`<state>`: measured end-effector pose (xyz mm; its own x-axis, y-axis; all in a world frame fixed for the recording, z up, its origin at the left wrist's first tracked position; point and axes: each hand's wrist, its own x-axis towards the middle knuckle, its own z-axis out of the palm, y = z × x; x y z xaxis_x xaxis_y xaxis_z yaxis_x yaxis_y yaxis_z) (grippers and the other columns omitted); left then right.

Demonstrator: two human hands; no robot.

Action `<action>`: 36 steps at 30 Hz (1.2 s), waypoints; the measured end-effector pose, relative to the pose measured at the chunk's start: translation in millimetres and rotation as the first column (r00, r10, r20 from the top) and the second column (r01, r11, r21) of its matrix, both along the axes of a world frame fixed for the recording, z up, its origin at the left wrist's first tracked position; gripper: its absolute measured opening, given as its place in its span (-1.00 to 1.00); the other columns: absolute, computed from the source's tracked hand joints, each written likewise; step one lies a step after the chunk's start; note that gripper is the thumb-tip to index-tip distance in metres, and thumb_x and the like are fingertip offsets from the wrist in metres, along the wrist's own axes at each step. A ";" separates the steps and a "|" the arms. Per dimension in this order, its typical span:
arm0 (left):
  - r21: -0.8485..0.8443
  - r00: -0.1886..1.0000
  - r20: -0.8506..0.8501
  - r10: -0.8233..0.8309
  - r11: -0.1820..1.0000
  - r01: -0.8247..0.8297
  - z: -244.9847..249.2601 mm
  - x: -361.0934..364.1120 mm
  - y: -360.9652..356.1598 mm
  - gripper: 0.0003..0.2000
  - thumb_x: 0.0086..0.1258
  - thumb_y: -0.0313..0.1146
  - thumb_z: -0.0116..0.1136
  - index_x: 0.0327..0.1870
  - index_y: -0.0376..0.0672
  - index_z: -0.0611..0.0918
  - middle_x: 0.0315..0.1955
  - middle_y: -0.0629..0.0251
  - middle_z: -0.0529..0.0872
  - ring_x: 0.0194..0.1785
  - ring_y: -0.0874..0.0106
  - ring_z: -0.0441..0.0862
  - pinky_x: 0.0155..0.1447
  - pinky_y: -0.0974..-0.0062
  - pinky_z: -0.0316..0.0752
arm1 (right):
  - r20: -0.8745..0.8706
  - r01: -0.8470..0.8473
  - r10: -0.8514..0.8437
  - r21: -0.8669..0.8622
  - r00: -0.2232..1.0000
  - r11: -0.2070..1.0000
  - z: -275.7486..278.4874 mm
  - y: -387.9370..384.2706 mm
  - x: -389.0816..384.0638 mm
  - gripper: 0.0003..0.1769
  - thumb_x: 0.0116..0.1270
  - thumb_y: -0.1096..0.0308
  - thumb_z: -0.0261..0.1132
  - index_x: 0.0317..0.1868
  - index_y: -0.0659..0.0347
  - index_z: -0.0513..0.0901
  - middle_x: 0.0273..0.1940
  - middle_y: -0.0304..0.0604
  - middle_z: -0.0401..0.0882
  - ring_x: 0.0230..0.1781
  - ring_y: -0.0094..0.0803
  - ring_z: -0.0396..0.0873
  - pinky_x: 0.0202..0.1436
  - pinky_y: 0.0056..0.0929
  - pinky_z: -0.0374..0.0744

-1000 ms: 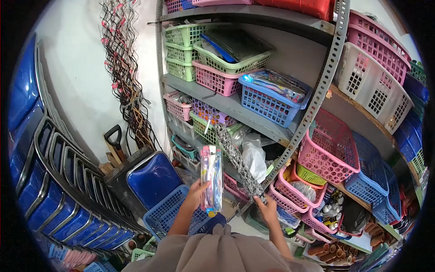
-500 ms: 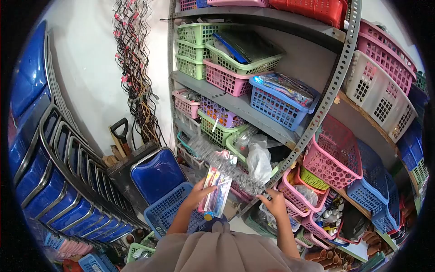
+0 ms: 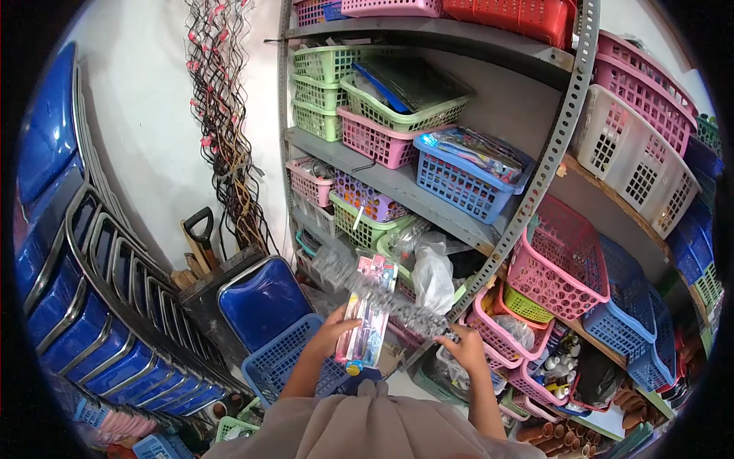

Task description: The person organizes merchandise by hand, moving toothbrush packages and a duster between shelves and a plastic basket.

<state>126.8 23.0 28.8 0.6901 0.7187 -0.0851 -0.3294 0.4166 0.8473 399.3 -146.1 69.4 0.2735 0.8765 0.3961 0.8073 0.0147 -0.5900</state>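
Two colourful toothbrush-like packages, not clearly readable, form a clear packet (image 3: 368, 317) held by my left hand (image 3: 334, 330), thumb on its front. A yellow-and-blue round piece shows at the packet's lower end. My right hand (image 3: 462, 348) is closed around the end of a grey fluffy duster (image 3: 382, 297). The duster reaches up and left across the packet's upper part. Behind it, a white plastic bag (image 3: 434, 279) rests in a light green basket on a low shelf.
Grey metal shelving (image 3: 397, 180) with stacked baskets stands ahead. A blue basket (image 3: 493, 180) holds packets. Stacked blue chairs (image 3: 99, 329) line the left. Below them to the right are a blue chair seat (image 3: 264, 302) and an empty-looking blue basket (image 3: 283, 356). Pink baskets (image 3: 562, 268) fill the right.
The duster has shifted slightly down and left over the packet, its angle a little changed. Both hands keep their holds. The view has moved slightly.
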 end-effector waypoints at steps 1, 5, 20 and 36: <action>0.008 1.000 0.010 -0.008 1.000 0.008 2.1 -0.6 -1.2 -0.42 0.28 -0.47 0.19 0.36 -0.27 0.32 0.11 0.19 0.56 0.13 0.43 0.53 0.19 0.45 0.44 | -0.025 0.057 -0.058 -0.034 0.998 0.998 -3.7 2.2 3.4 -0.53 0.07 0.12 0.50 -0.20 0.38 0.67 -0.41 0.19 0.60 -0.43 0.04 0.58 -0.34 -0.23 0.52; -0.022 0.997 0.069 -0.034 0.999 0.035 -0.1 -3.0 -2.6 -0.40 0.29 -0.46 0.19 0.38 -0.25 0.30 0.12 0.21 0.55 0.15 0.43 0.52 0.20 0.46 0.43 | -0.032 0.001 -0.003 -0.063 0.999 0.998 5.9 -0.2 -1.7 -0.56 0.09 0.12 0.48 -0.27 0.38 0.64 -0.47 0.19 0.54 -0.50 0.06 0.52 -0.39 -0.23 0.48; -0.016 0.999 -0.026 -0.039 0.999 0.038 4.7 -4.2 -10.5 -0.37 0.30 -0.48 0.14 0.41 -0.20 0.24 0.22 0.12 0.49 0.22 0.29 0.52 0.25 0.29 0.44 | -0.065 0.020 -0.025 -0.086 0.998 0.996 6.5 -11.0 8.0 -0.51 0.03 0.10 0.53 -0.23 0.38 0.68 -0.28 0.16 0.67 -0.34 -0.03 0.66 -0.24 -0.33 0.57; -0.483 0.823 0.460 0.332 0.872 -0.081 -20.1 -6.8 1.4 -0.26 0.38 0.25 -0.14 0.28 -0.30 0.42 0.09 -0.05 0.58 0.11 0.10 0.58 0.25 0.16 0.44 | 0.103 -0.173 0.182 -0.092 0.978 0.981 -10.4 -7.7 -8.8 -0.49 0.08 0.02 0.49 -0.17 0.33 0.69 -0.34 0.19 0.63 -0.37 0.02 0.63 -0.31 -0.25 0.55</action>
<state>120.0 24.4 8.7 0.5580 0.8246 -0.0929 -0.7808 0.5596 0.2779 390.4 -153.7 59.0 0.0692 0.9378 0.3401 0.8561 0.1192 -0.5029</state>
